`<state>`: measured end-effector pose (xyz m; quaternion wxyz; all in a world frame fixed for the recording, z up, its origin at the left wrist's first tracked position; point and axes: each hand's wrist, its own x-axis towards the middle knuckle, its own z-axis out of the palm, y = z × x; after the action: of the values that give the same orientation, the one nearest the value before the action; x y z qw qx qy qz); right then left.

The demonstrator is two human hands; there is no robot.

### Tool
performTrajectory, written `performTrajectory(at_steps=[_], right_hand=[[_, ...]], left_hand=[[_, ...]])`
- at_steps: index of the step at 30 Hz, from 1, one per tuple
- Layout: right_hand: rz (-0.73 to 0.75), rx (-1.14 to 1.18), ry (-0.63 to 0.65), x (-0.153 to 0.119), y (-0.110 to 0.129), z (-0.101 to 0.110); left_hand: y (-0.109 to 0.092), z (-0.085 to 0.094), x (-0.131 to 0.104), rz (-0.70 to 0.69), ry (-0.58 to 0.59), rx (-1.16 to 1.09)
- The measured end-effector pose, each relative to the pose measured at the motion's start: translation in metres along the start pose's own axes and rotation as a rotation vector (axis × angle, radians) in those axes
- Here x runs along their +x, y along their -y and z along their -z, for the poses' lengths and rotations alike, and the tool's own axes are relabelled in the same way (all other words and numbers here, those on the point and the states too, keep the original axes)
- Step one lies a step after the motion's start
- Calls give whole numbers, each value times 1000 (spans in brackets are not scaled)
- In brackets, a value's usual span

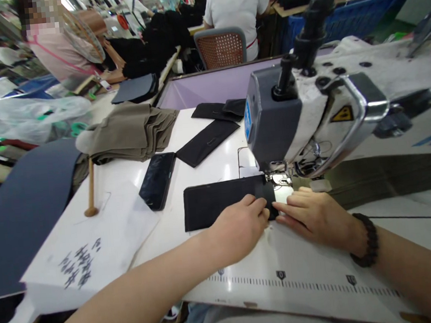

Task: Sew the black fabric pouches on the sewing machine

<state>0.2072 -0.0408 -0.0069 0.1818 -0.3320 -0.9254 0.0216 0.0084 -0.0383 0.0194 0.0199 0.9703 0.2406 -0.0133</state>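
Observation:
A black rectangular fabric piece [219, 204] lies flat on the white sewing table, its far right corner at the presser foot [280, 180] of a sewing machine [275, 116]. My left hand [240, 227] rests on the right part of the piece, fingers curled and pressed together on the cloth. The exact grip of its fingertips is partly hidden. From the other side, my right hand [314, 218] lies low on the table with fingers stretched toward the piece's right edge. Its index fingertip touches that edge, just in front of the presser foot.
Two more black pieces [208, 142] lie behind, beside a phone [159, 180]. Folded olive-brown fabric [133, 131] is stacked at the back left, near a wooden-handled tool [90, 190] and a paper with writing [76, 259]. Olive cloth [394, 178] runs under the machine arm. Other people sit beyond.

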Motion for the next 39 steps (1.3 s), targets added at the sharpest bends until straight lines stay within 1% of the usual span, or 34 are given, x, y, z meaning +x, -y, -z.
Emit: performTrajectory(at_steps=[2,5,8,10,14,18,24,28,31,34,39], right_hand=[[55,-13,-16,0,3,1],[115,-11,-46,2,6,2],[134,-4,-56,2,8,4],[126,-6,-52,2,9,3],[82,-19,-22,0,7,1],[16,-32,10,-1,4,-1],[-88,-83,39,0,-2,-6],[-161,-95,57,2,-5,-9],[-176,-77,77,2,-5,-9],[-179,-73,68,2,-5,-8],[-190,-45,78,1,-5,-9]], left_hand=[[-2,0,-3,-10,9,-21],[-1,1,-4,17,29,-84],[0,0,-5,23,20,-120],[0,-3,-6,23,-14,-122],[2,-7,-5,23,-64,-97],[7,-8,0,17,-60,-71],[22,-7,10,16,-86,-67],[34,-9,18,37,-76,-91],[43,-13,24,39,-91,-92],[51,-16,29,75,-126,-88],[57,-18,32,102,-163,-86]])
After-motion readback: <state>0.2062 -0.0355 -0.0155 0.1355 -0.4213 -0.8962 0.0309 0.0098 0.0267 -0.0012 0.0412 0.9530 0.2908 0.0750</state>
